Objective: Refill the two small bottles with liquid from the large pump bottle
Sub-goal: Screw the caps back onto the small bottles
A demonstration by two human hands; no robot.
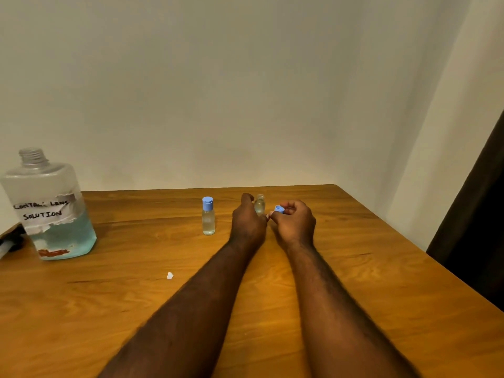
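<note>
Setting: pale wall behind our wooden counter; dark curtain past the right edge.
Large pump bottle: upright near the left edge, towards the far-left corner; threaded neck open, no pump on it; blue liquid in the lower part.
Capped small bottle: upright near the far edge, blue cap on, well apart from the large one.
Open small bottle: upright just right of the capped one, neck bare.
Left grip: curled round the open small bottle, steadying it.
Right grip: pinching the loose blue cap, just beside the open neck.
White scrap: lying loose mid-counter.
Risk, spill: we judge the large bottle's wide mouth a poor match for the narrow neck; a fast tilt would flood the counter.
Risk, toppling: the open bottle looks light and slim; letting go or a brush from our forearm could tip it.
Risk, knock: reaching left for the large bottle crosses the capped one.
Risk, lost cap: set down carelessly, it could roll towards the right edge.
</note>
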